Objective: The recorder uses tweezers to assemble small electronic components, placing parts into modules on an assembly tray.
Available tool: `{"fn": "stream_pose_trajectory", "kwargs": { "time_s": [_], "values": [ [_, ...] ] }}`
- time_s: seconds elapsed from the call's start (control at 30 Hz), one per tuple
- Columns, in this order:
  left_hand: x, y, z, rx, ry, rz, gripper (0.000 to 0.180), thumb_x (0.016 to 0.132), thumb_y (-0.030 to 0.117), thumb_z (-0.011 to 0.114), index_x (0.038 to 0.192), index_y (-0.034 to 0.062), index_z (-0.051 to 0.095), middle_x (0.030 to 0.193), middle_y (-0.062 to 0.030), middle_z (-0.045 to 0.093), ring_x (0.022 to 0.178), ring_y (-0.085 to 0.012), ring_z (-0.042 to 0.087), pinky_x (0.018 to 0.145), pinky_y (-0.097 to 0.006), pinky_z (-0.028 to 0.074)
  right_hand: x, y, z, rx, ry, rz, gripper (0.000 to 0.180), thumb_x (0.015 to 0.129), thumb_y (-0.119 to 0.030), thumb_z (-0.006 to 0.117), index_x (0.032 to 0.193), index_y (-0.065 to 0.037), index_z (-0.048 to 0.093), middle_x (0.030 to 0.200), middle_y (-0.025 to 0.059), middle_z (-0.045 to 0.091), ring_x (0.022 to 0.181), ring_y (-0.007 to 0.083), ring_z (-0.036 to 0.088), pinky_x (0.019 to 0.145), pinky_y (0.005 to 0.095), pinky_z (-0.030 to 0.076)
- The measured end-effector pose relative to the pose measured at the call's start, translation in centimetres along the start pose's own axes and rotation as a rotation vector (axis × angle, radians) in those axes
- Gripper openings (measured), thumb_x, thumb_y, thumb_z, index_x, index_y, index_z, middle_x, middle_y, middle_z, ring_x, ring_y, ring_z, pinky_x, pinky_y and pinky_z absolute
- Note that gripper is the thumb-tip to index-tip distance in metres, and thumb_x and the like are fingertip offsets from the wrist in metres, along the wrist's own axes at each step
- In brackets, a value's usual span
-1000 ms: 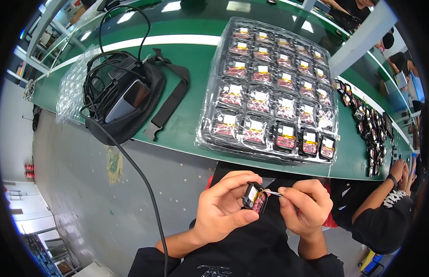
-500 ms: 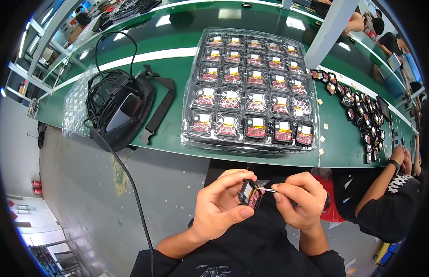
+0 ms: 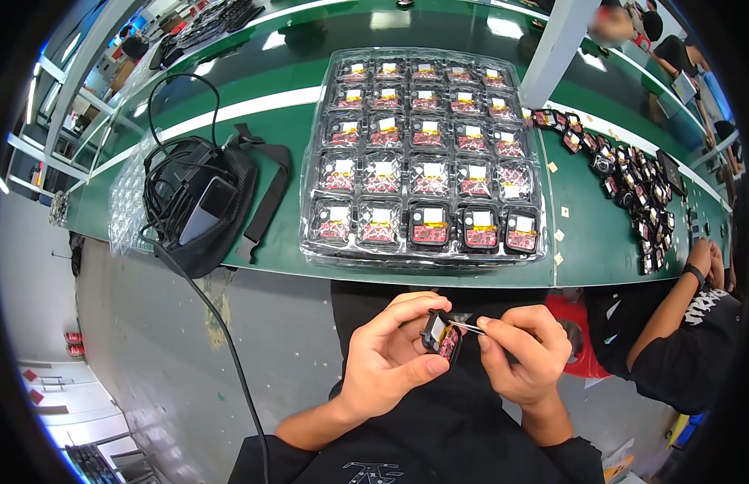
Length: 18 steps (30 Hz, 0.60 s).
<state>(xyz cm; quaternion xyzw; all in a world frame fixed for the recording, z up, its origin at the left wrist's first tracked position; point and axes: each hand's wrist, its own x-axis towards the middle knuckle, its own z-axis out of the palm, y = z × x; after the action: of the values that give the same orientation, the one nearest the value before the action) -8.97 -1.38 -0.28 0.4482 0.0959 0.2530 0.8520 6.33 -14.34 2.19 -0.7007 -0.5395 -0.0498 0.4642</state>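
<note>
My left hand (image 3: 391, 345) is closed around a small black square casing (image 3: 444, 339), held up on its side in front of my chest. Inside the casing a red circuit board, a yellow strip and a white patch show. Between thumb and fingers, my right hand (image 3: 526, 348) pinches thin metal tweezers (image 3: 466, 326). Their tips reach into the casing near its upper edge; whether they grip a part there is too small to tell. Beyond my hands, a clear plastic tray (image 3: 307, 173) on the bench holds rows of similar casings with red boards.
A black mesh bag (image 3: 221, 234) with coiled cables, a phone-like device (image 3: 205, 211) and bubble wrap (image 3: 126, 194) lies on the left. One cable (image 3: 229, 323) hangs down beside me. Loose casings (image 3: 628, 189) are piled on the right, near a co-worker's arm (image 3: 669, 310). A white post (image 3: 556, 60) rises behind the tray.
The view has shifted slightly, so the tray and bag appear further left. The casing is turned a little in my left hand, and the tweezers now slope down more toward my right hand.
</note>
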Motion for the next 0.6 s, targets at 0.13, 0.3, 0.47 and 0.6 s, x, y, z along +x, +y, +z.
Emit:
{"fn": "stream_pose_trajectory", "kwargs": {
  "time_s": [0.13,0.3,0.47,0.6],
  "values": [
    [0.4,-0.2,-0.1,-0.016,-0.01,0.011,0.06,0.085,-0.002,0.079,0.138,-0.0059,0.051,0.139,-0.014,0.046,0.127,-0.025,0.055,0.104,-0.036,0.048,0.1,0.2,0.0,0.0,0.001,0.013,0.026,0.067,0.0,0.081,0.093,-0.005,0.077,0.079,0.0052,0.063,0.057,0.0156,0.058,0.048,0.0269,0.045],
    [0.7,-0.2,0.0,0.012,0.001,0.007,0.06,0.084,-0.004,0.078,0.137,-0.0064,0.051,0.14,-0.0136,0.045,0.127,-0.0252,0.055,0.103,-0.036,0.049,-0.1,0.7,0.2,0.055,-0.009,0.065,0.023,0.07,-0.001,0.081,0.093,-0.005,0.076,0.079,0.0055,0.063,0.057,0.0156,0.058,0.048,0.0274,0.045],
    [1.2,-0.2,0.3,0.051,0.009,0.01,0.061,0.084,-0.006,0.078,0.138,-0.0071,0.05,0.14,-0.0126,0.044,0.126,-0.0248,0.056,0.103,-0.036,0.05,0.0,0.6,0.5,0.109,-0.011,0.162,0.02,0.074,0.0,0.079,0.093,-0.003,0.076,0.08,0.0071,0.063,0.06,0.0164,0.06,0.05,0.0284,0.047],
    [1.6,-0.5,0.5,0.026,0.005,0.012,0.062,0.084,-0.005,0.078,0.138,-0.007,0.05,0.14,-0.0124,0.043,0.126,-0.0256,0.056,0.104,-0.038,0.05,0.1,0.6,0.3,0.109,-0.003,0.206,0.02,0.074,0.001,0.079,0.094,-0.003,0.076,0.081,0.0075,0.064,0.062,0.0169,0.06,0.052,0.0287,0.048]
  ]
}}
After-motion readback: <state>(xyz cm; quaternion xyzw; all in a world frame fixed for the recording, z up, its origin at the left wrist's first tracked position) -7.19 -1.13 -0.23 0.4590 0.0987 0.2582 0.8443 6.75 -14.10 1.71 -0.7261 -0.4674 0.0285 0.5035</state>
